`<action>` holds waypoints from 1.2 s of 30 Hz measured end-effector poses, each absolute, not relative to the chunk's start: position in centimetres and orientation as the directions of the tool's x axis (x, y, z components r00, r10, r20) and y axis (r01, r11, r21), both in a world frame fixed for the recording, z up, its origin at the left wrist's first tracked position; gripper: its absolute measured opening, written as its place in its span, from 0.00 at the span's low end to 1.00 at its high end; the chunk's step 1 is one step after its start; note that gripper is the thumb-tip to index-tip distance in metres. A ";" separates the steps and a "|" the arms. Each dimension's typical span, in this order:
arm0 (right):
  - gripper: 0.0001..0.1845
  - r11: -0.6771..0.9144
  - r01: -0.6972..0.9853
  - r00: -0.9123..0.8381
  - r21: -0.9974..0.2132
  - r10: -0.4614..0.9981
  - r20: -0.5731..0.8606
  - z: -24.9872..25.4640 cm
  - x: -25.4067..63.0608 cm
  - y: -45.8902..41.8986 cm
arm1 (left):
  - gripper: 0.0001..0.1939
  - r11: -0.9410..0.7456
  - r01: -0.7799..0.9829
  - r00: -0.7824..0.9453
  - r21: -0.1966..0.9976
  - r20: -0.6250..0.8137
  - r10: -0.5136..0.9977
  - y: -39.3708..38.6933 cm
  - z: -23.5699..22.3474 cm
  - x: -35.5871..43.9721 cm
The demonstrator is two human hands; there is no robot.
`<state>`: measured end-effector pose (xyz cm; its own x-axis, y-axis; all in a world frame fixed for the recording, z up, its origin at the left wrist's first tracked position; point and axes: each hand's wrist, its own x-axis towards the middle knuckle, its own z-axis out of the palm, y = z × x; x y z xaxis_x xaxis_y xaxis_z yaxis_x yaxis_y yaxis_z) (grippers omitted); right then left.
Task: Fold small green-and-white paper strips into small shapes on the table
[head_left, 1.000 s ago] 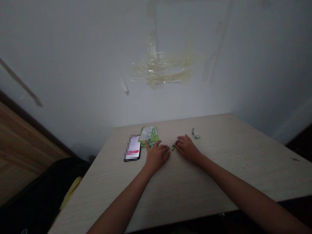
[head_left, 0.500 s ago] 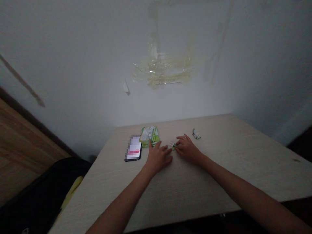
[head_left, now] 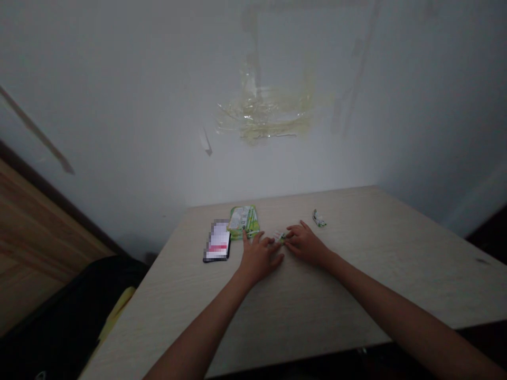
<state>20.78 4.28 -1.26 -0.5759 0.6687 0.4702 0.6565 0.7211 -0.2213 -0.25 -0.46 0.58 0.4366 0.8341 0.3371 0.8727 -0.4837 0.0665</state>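
Note:
A small white-and-green wrapper (head_left: 279, 235) lies on the table between my hands. My right hand (head_left: 308, 244) has its thumb and fingertips closed at the wrapper's right end. My left hand (head_left: 258, 258) rests on the table with its fingers spread; one fingertip reaches the near edge of a green packet (head_left: 242, 219), and others are close to the wrapper's left side. The packet lies flat, with a pale printed label on top. Behind my right hand is a second crumpled white-and-green wrapper (head_left: 319, 218), apart from my fingers.
A phone (head_left: 217, 243) with a lit, blurred screen lies left of the packet, against its edge. The pale wooden table (head_left: 317, 327) meets a white wall (head_left: 158, 105) with tape remnants (head_left: 273, 121). A dark bag or cloth (head_left: 79, 306) is beyond the table's left edge.
Both hands have shifted only slightly around the small wrapper, and my left thumb has moved a little to the right. The packet, phone and second wrapper stay in place.

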 end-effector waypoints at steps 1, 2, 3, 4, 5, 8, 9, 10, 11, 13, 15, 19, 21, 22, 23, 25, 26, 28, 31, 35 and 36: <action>0.08 0.715 0.662 -0.574 -0.226 0.677 0.461 -1.2 20.8 4.2 | 0.18 -0.486 0.871 0.440 0.067 0.331 0.835 -0.4 0.6 -0.2; 0.08 0.708 0.668 -0.571 -0.231 0.686 0.451 -1.1 20.8 4.2 | 0.18 -0.488 0.870 0.442 0.069 0.327 0.835 -0.4 0.6 -0.2; 0.07 0.701 0.673 -0.567 -0.236 0.694 0.444 -1.0 20.8 4.1 | 0.17 -0.490 0.869 0.444 0.071 0.323 0.836 -0.4 0.7 -0.2; 0.07 0.696 0.676 -0.563 -0.241 0.699 0.441 -0.9 20.8 4.1 | 0.17 -0.492 0.867 0.447 0.074 0.320 0.835 -0.4 0.7 -0.2; 0.07 0.692 0.678 -0.557 -0.249 0.704 0.442 -0.9 20.8 4.2 | 0.17 -0.494 0.866 0.449 0.076 0.317 0.835 -0.4 0.8 -0.2; 0.08 0.688 0.666 -0.538 -0.288 0.711 0.453 -0.8 21.0 4.4 | 0.17 -0.498 0.864 0.453 0.076 0.315 0.834 -0.4 0.8 -0.2; 0.09 0.688 0.658 -0.534 -0.305 0.712 0.456 -0.8 21.0 4.5 | 0.17 -0.498 0.864 0.453 0.075 0.315 0.834 -0.4 0.8 -0.2; 0.09 0.690 0.650 -0.532 -0.319 0.713 0.458 -0.8 21.1 4.6 | 0.16 -0.498 0.864 0.454 0.074 0.316 0.833 -0.4 0.8 -0.2; 0.10 0.691 0.644 -0.533 -0.327 0.712 0.457 -0.8 21.2 4.6 | 0.16 -0.498 0.864 0.452 0.075 0.316 0.834 -0.4 0.8 -0.2; 0.09 0.691 0.645 -0.537 -0.325 0.713 0.451 -0.9 21.2 4.6 | 0.17 -0.493 0.866 0.447 0.079 0.318 0.836 -0.4 0.8 -0.2; 0.09 0.684 0.663 -0.541 -0.303 0.718 0.438 -0.9 21.1 4.5 | 0.16 -0.485 0.870 0.437 0.088 0.316 0.842 -0.4 0.8 -0.2; 0.09 0.672 0.696 -0.540 -0.253 0.722 0.433 -0.8 20.9 4.3 | 0.15 -0.478 0.871 0.425 0.112 0.316 0.848 -0.4 0.8 -0.2; 0.08 0.666 0.706 -0.533 -0.243 0.724 0.438 -0.8 20.9 4.2 | 0.15 -0.474 0.872 0.416 0.126 0.321 0.851 -0.4 0.7 -0.3; 0.08 0.661 0.711 -0.529 -0.240 0.727 0.438 -0.8 20.8 4.3 | 0.14 -0.471 0.872 0.411 0.135 0.322 0.853 -0.3 0.7 -0.3; 0.09 0.655 0.717 -0.523 -0.239 0.732 0.437 -0.9 20.8 4.3 | 0.14 -0.466 0.873 0.404 0.144 0.322 0.856 -0.3 0.6 -0.3; 0.10 0.640 0.732 -0.510 -0.234 0.742 0.434 -1.0 20.7 4.4 | 0.14 -0.458 0.874 0.392 0.164 0.319 0.863 -0.2 0.5 -0.4; 0.10 0.633 0.738 -0.504 -0.232 0.746 0.435 -1.2 20.6 4.4 | 0.14 -0.454 0.874 0.387 0.172 0.317 0.866 -0.2 0.4 -0.4; 0.11 0.623 0.749 -0.489 -0.226 0.750 0.445 -1.4 20.5 4.5 | 0.14 -0.447 0.876 0.379 0.181 0.317 0.870 -0.1 0.3 -0.3; 0.11 0.616 0.759 -0.477 -0.210 0.746 0.465 -1.7 20.5 4.6 | 0.14 -0.444 0.876 0.371 0.188 0.324 0.870 -0.1 0.3 -0.3; 0.12 0.608 0.768 -0.465 -0.202 0.745 0.478 -1.8 20.6 4.7 | 0.13 -0.437 0.874 0.360 0.210 0.322 0.875 -0.1 0.3 -0.2; 0.12 0.613 0.764 -0.467 -0.203 0.742 0.481 -1.8 20.7 4.7 | 0.13 -0.437 0.873 0.358 0.218 0.323 0.876 -0.1 0.3 -0.2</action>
<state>20.66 4.70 -1.79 -0.4670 0.7421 0.4809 0.7638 0.6125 -0.2034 -0.24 -0.07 0.28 0.3578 0.8763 0.3226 0.8730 -0.4365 0.2177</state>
